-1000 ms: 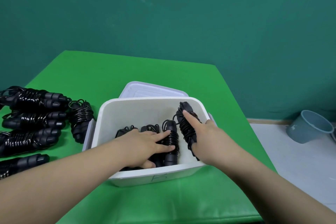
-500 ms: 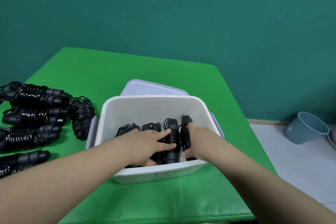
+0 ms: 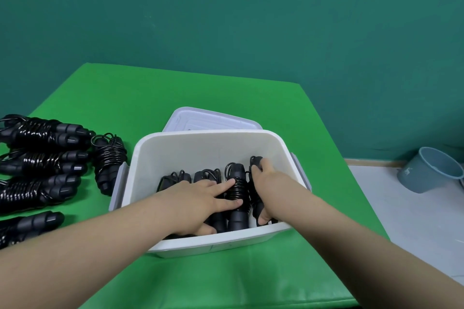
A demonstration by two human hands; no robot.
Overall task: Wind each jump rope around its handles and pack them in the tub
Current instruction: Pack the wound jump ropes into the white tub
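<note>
White plastic tub, rectangular, with grey side latches, standing on a green table. Contents: four wound jump ropes, black, lying side by side along the tub floor. From left: first rope and second rope, both largely covered by the left hand; third rope, coils and handle ends visible; fourth rope, against the right-hand wall.

Left hand: flat across the packed ropes, fingers straight and spread, fingertips resting on the third rope's coils; it grips nothing.

Right hand: fingers curled round the fourth rope, holding it in place beside the third.

Pale lid, lying flat on the table just behind the tub, partly hidden by its far wall.

Outside the tub, on the table to the left: five further wound ropes, black. One lies just beside the tub's left latch; four lie stacked in a column at the left edge, partly cut off.

Grey-blue bucket, on the pale floor to the right, well apart from the table.
</note>
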